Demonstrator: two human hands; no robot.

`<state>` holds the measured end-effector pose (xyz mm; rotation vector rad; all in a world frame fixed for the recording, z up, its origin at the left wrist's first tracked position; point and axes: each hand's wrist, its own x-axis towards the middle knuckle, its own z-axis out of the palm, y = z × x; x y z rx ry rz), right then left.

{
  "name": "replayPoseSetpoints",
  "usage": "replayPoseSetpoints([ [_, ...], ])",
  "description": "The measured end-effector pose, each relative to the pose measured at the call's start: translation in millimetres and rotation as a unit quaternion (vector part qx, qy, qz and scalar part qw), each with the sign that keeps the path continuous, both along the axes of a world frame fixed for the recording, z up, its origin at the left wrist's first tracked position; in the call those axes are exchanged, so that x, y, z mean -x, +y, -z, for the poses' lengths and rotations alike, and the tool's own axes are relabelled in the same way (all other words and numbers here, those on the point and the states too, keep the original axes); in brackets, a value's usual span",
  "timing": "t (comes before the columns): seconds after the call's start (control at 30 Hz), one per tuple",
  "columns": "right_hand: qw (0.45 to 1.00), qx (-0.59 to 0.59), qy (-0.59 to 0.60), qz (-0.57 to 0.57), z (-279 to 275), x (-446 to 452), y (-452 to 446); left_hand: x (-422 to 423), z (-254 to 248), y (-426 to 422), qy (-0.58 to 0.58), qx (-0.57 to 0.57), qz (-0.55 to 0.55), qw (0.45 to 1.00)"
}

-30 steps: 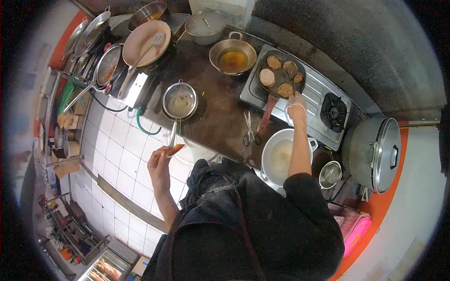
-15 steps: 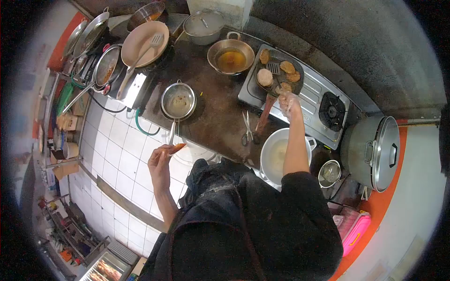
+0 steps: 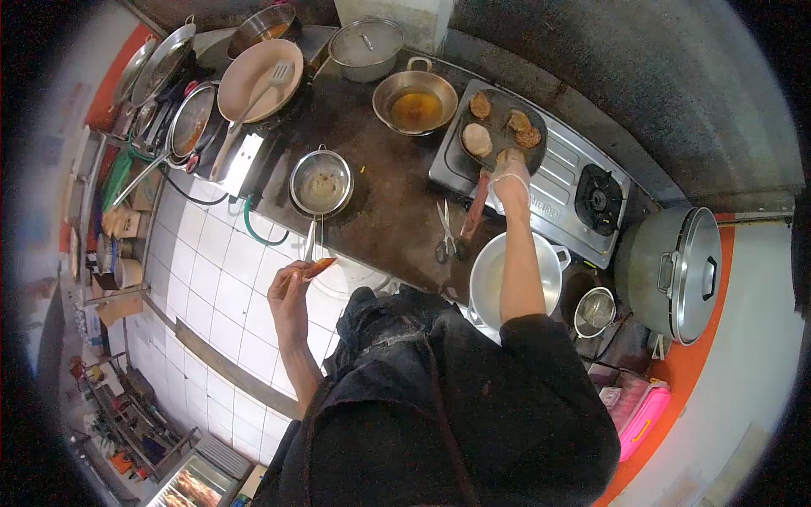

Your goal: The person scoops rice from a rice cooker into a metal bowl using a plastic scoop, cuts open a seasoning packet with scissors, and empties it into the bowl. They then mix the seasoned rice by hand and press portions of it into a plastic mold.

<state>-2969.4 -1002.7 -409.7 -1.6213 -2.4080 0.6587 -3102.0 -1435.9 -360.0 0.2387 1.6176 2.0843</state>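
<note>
My left hand is closed on a small reddish-brown piece of food, held over the tiled floor below the strainer. My right hand, in a clear glove, reaches over the near edge of a dark frying pan on the stove. Its fingers are partly hidden, and what they hold is hard to make out. In the pan are a pale round patty and several browned patties. The pan's reddish-brown handle points toward me.
Scissors lie beside a white pot. A wok with oil and a lidded pot stand behind. A large lidded pot is at the right, a pink pan with a spatula at the left.
My right hand has moved left and down to the pan's near edge. The slotted turner seen among the patties is no longer visible there. Some patties have shifted. My left hand has barely moved.
</note>
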Motion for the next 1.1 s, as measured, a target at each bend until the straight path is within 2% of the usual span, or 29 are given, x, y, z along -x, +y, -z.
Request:
replayPoseSetpoints([
  [0.07, 0.994, -0.052, -0.053, -0.073, 14, -1, 10, 3, 5, -1, -0.001, -0.022, 0.019, 1.0],
  [0.2, 0.989, -0.066, -0.082, -0.107, -11, -10, 15, 1, -3, 3, -0.01, 0.004, -0.008, 1.0],
  [0.27, 0.995, -0.072, 0.047, -0.057, 0, -9, 21, 4, 6, -1, -0.02, -0.02, 0.01, 1.0],
  [0.3, 0.995, -0.072, 0.046, -0.056, 13, -9, 26, 4, 7, -1, -0.021, -0.021, 0.011, 0.999],
  [0.37, 0.978, -0.157, 0.03, -0.136, 43, -11, 34, 5, 9, 0, -0.029, -0.008, 0.028, 0.999],
  [0.5, 0.974, -0.094, -0.047, -0.202, 9, -32, 29, 6, 9, 0, -0.026, -0.016, 0.021, 0.999],
  [0.57, 0.993, -0.088, 0.042, -0.066, 4, -40, 28, 5, 7, 0, -0.02, -0.005, 0.0, 1.0],
  [0.6, 0.993, -0.088, 0.041, -0.068, 4, -43, 29, 4, 7, -2, -0.02, -0.005, -0.002, 1.0],
  [0.67, 0.999, -0.022, -0.022, 0.021, 4, -49, 33, 3, 11, -6, -0.025, -0.02, -0.003, 0.999],
  [0.7, 0.999, -0.023, -0.022, 0.022, 11, -50, 35, 3, 13, -6, -0.026, -0.02, -0.002, 0.999],
  [0.77, 0.979, -0.158, -0.053, -0.117, 35, -51, 45, 4, 15, -6, -0.032, -0.027, 0.023, 0.999],
  [0.8, 0.979, -0.157, -0.057, -0.114, 34, -50, 49, 4, 14, -3, -0.035, -0.026, 0.026, 0.999],
  [0.9, 0.996, 0.001, 0.086, -0.004, 9, -40, 45, 7, 11, 3, -0.027, 0.006, 0.023, 0.999],
  [0.93, 0.996, 0.002, 0.088, -0.006, 8, -44, 39, 8, 12, 3, -0.021, -0.007, 0.02, 1.0],
  [1.0, 0.997, -0.065, -0.008, -0.031, 7, -52, 31, 9, 11, 1, -0.014, -0.019, 0.017, 1.0],
  [1.1, 0.995, -0.098, 0.023, -0.001, 39, -51, 29, 4, 10, 1, -0.021, -0.024, 0.0, 0.999],
])
